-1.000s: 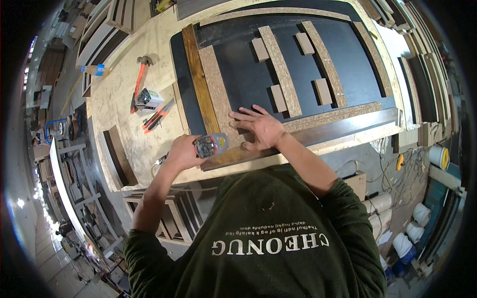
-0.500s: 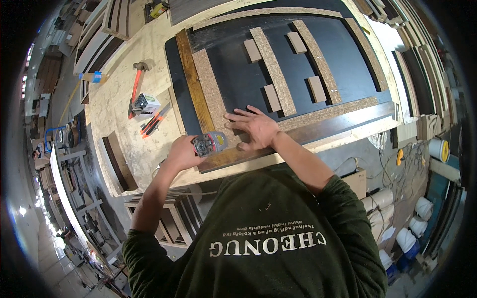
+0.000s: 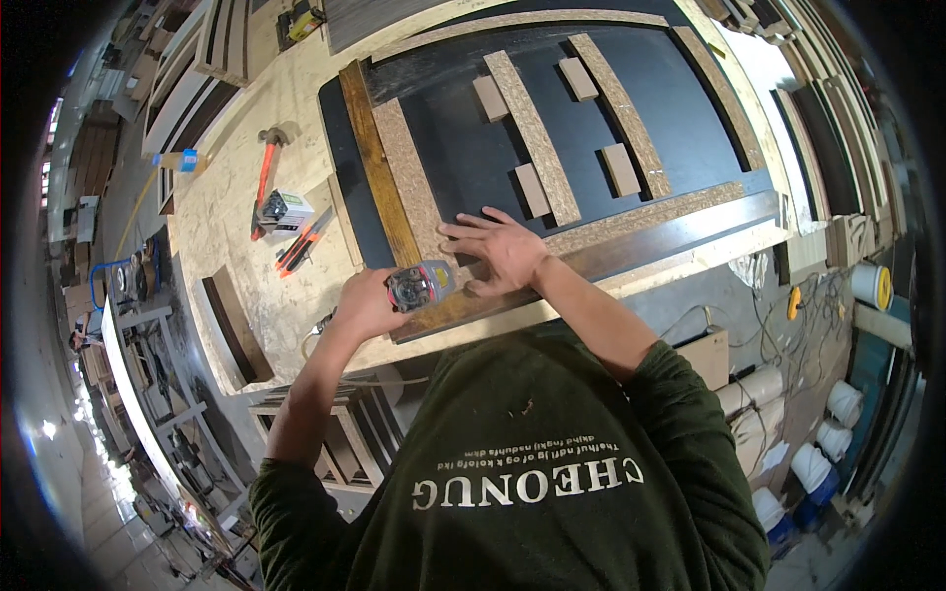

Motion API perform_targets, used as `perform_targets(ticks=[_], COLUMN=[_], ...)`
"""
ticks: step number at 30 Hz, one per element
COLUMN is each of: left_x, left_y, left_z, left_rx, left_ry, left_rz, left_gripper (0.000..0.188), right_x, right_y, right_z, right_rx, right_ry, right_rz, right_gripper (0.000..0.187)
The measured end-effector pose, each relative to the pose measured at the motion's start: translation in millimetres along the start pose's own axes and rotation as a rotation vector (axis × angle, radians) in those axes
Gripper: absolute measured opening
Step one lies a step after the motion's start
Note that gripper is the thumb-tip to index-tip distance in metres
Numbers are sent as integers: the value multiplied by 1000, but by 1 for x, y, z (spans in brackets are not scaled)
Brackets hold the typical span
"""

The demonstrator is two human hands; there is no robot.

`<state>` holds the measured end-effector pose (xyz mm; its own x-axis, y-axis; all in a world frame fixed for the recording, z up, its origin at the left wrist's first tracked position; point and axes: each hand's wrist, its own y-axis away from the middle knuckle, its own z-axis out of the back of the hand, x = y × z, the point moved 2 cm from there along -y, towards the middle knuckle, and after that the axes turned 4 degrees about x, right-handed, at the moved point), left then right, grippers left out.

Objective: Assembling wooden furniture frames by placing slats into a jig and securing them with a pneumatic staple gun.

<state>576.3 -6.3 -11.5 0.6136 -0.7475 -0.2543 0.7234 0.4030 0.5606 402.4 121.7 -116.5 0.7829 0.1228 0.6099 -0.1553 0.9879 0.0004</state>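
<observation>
Left hand [image 3: 367,303]: closed around grey-and-red nailer or stapler [image 3: 419,286], at 7 o'clock of black panel [image 3: 682,128].
Right hand [image 3: 505,254]: flat with spread fingers, resting on left particleboard strip [image 3: 409,167], grasping nothing.
Corner step: press strip firmly, set tool squarely, place thumb well clear of nose.
Hidden: tool nose and trigger; strip's 6 o'clock end, partly under right palm.

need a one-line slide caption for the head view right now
Left hand grips a power tool; right hand lies spread over a particleboard strip on a dark panel.
</observation>
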Motion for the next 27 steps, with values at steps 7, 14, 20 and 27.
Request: perform_targets(ticks=[7, 14, 20, 27], left_x=[18, 39, 38, 32], left_y=[12, 36, 61, 65], left_z=[-11, -40, -57, -51], left_rx=[66, -57, -123, -154], left_ry=[187, 283, 294, 299], left_rz=[63, 150, 153, 142], left_gripper=[40, 43, 41, 40], right_x=[1, -7, -48, -85], right_y=[1, 4, 42, 61], right_z=[0, 10, 85, 67], right_rx=[17, 21, -506, -372], right_ry=[5, -34, 148, -172], right_rz=[-9, -19, -474, -694], right_gripper=[70, 63, 53, 59])
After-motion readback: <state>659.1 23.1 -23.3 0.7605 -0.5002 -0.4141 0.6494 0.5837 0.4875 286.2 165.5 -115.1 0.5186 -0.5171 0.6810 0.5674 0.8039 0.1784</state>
